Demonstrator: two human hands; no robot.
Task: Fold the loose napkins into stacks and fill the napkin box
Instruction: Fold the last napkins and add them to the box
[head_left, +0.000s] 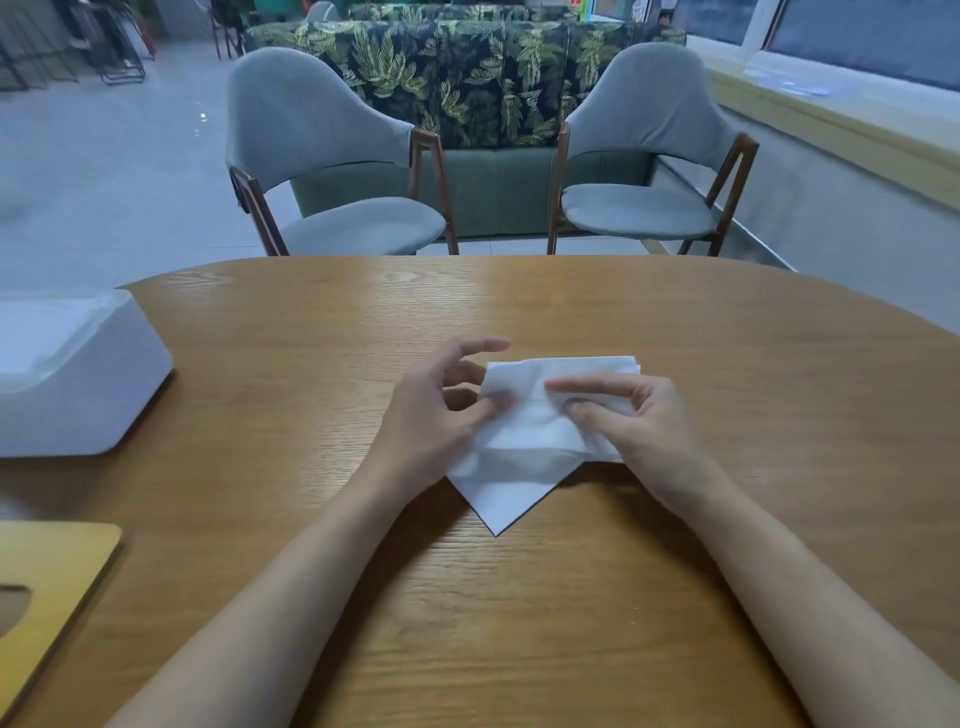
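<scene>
Both hands (431, 410) (644, 421) pinch napkin (524, 441); corner points toward person.

both forearms bare, angled inward, hands close together, left hand (434, 410) fingers curled, pinching napkin (524, 457) edge, index lifted, right hand (647, 418) pinching it thumb-to-index

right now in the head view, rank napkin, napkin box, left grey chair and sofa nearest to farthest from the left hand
1. napkin, touching the left hand, table centre
2. napkin box, table's left edge
3. left grey chair, across the table
4. sofa, behind the chairs
</scene>
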